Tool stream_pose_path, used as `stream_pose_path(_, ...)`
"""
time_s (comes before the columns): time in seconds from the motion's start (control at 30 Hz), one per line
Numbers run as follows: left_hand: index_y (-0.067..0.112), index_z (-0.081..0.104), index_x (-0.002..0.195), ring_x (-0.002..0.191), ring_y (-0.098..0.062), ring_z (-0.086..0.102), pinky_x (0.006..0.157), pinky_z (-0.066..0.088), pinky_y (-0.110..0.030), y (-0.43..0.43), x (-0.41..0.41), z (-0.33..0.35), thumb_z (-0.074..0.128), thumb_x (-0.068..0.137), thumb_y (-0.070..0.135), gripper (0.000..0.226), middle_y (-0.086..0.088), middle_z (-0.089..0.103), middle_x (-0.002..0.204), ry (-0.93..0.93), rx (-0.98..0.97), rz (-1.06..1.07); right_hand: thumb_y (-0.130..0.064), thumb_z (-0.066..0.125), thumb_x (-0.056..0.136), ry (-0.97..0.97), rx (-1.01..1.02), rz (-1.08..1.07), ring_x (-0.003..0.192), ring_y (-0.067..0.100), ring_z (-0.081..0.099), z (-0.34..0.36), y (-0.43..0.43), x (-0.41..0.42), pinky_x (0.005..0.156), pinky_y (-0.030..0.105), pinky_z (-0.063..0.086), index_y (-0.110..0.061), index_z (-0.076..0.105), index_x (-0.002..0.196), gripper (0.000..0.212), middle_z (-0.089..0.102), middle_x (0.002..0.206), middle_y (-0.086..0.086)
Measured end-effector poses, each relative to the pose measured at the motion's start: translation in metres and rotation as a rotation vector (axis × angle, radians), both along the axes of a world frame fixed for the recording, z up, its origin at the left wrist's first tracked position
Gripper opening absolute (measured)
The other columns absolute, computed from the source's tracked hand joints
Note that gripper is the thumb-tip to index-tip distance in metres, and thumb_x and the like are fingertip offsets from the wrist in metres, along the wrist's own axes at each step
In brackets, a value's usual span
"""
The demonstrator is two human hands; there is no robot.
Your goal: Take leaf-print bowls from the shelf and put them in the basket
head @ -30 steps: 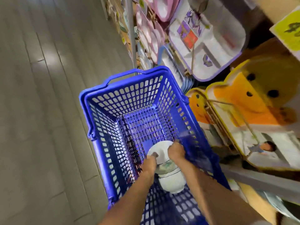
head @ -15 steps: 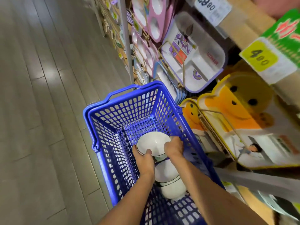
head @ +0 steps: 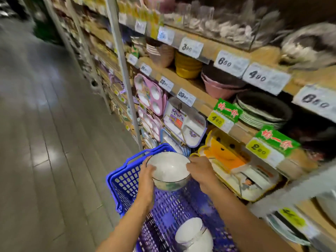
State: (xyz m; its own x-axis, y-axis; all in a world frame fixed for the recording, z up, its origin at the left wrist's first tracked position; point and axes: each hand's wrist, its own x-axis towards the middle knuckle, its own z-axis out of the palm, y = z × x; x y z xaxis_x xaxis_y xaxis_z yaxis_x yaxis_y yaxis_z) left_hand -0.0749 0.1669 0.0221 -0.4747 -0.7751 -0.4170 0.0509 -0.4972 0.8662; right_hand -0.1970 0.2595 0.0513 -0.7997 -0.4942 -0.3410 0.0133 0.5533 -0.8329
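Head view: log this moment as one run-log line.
left grip: holds white bowl | right grip: holds same bowl | white bowl: over blue basket | second bowl: lying in basket

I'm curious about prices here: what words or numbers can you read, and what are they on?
"300": white tag
"600": second white tag
"400": third white tag
"800": fourth white tag
"2300": lower tag
"2900": next lower tag
"400": yellow label
"200": nearer yellow label
"均一价": green sign, twin sign
Farther tags: blurred.
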Motion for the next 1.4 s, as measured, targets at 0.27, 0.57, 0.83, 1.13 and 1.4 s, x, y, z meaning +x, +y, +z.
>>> stream_pose_path(0.27,0.016,0.060,0.094,0.094,-0.032,0.060,0.071,0.049,-0.038,0.008,0.005,0.121,0.039,0.084,0.016,0.023,-0.012,0.065,0.101,0.139,0.010,-0.139,-0.007,0.053,0.081,0.225,-0.218,-0.142,0.059,0.014,0.026,0.122,0.045,0.038,0.058,0.030,0.019,-0.012,0.043,0.049,0.034,0.030,0.057,0.006)
stream_pose_path(0.57,0.016,0.061,0.109,0.093,-0.030,0.059,0.048,0.048,-0.024,0.100,-0.005,0.224,0.036,0.084,0.011,0.036,-0.017,0.065,0.117,0.284,-0.065,-0.514,-0.016,0.049,0.086,0.338,-0.504,-0.618,0.070,0.014,0.049,0.199,0.146,0.076,0.065,0.031,0.034,0.010,0.064,0.081,0.030,0.057,0.067,0.022)
stream_pose_path(0.83,0.023,0.062,0.117,0.090,-0.024,0.062,0.045,0.049,-0.025,0.211,-0.005,0.264,0.037,0.089,0.013,0.039,-0.007,0.067,0.112,0.368,-0.189,-0.700,-0.011,0.043,0.094,0.163,-0.839,-0.847,0.081,0.017,0.062,0.243,0.255,0.102,0.063,0.028,0.044,-0.021,0.070,0.091,0.029,0.071,0.098,0.005)
stream_pose_path(1.13,0.038,0.069,0.100,0.108,-0.025,0.063,0.087,0.053,-0.048,0.330,-0.001,0.301,0.047,0.074,0.025,0.036,0.001,0.070,0.110,0.531,-0.255,-0.820,-0.023,0.042,0.098,0.203,-0.999,-0.806,0.087,0.015,0.072,0.282,0.379,0.122,0.066,0.028,0.055,-0.018,0.071,0.101,0.030,0.077,0.094,-0.002)
stream_pose_path(1.4,0.031,0.066,0.114,0.108,-0.026,0.064,0.094,0.053,-0.053,0.422,-0.012,0.320,0.041,0.087,0.013,0.041,0.000,0.071,0.109,0.637,-0.187,-0.842,-0.022,0.042,0.098,0.311,-1.033,-0.843,0.088,0.015,0.071,0.306,0.464,0.119,0.068,0.028,0.058,-0.022,0.072,0.104,0.030,0.076,0.096,-0.002)
